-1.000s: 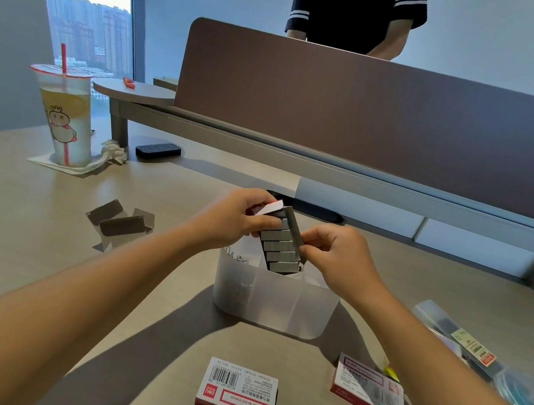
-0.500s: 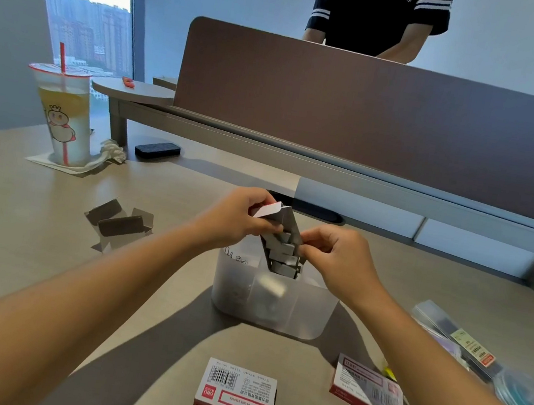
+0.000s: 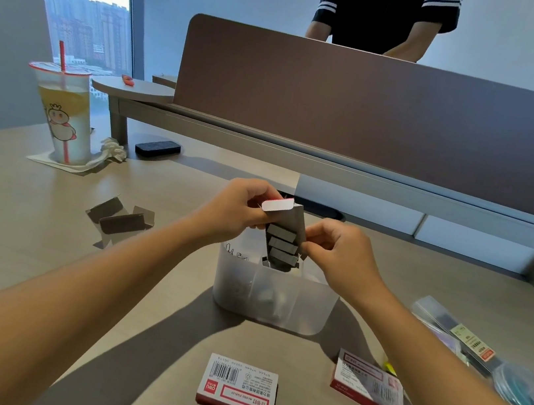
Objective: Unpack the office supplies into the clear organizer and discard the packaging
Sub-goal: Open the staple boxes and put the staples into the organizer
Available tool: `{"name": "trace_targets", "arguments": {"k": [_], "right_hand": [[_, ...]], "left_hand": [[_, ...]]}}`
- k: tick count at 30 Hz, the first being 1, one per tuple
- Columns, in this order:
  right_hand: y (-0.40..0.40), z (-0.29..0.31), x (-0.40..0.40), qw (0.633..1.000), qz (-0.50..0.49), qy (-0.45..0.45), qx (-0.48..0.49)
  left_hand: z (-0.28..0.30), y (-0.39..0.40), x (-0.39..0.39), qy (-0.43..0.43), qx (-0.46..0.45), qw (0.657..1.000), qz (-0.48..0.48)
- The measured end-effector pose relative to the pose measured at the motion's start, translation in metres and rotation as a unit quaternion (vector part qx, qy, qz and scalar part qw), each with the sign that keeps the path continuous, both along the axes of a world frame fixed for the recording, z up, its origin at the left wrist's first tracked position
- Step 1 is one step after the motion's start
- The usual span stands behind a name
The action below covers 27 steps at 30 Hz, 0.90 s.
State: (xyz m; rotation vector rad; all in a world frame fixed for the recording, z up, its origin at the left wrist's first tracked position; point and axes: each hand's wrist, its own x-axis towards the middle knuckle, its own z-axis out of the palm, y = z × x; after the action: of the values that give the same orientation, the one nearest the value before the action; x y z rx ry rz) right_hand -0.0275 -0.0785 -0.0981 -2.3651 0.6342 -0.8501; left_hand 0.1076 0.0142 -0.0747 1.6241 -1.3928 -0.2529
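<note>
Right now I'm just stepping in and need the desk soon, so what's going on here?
A person is emptying an opened staple box over the clear organizer. The left hand holds the box tilted, the right hand steadies its other edge, and staple strips are sliding out into the organizer. Two sealed staple boxes lie nearer on the desk, and flattened packaging sits to the left.

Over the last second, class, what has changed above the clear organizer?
More staple strips have slid out of the tilted box into the clear organizer. Left hand and right hand keep holding the box. Both sealed staple boxes stayed put.
</note>
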Motion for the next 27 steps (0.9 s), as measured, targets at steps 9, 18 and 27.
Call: {"name": "trace_targets", "arguments": {"k": [9, 18, 27], "right_hand": [[0.0009, 0.0045, -0.0006, 0.999, 0.003, -0.044, -0.031], [0.0004, 0.0031, -0.0016, 0.998, 0.018, -0.025, -0.062], [-0.0019, 0.0018, -0.0004, 0.997, -0.003, -0.053, -0.048]], "left_hand": [[0.0064, 0.0020, 0.0029, -0.024, -0.031, 0.999, 0.027], [0.0055, 0.0045, 0.0042, -0.029, -0.021, 0.999, 0.017], [0.0059, -0.0001, 0.0029, -0.034, -0.025, 0.999, 0.032]]}}
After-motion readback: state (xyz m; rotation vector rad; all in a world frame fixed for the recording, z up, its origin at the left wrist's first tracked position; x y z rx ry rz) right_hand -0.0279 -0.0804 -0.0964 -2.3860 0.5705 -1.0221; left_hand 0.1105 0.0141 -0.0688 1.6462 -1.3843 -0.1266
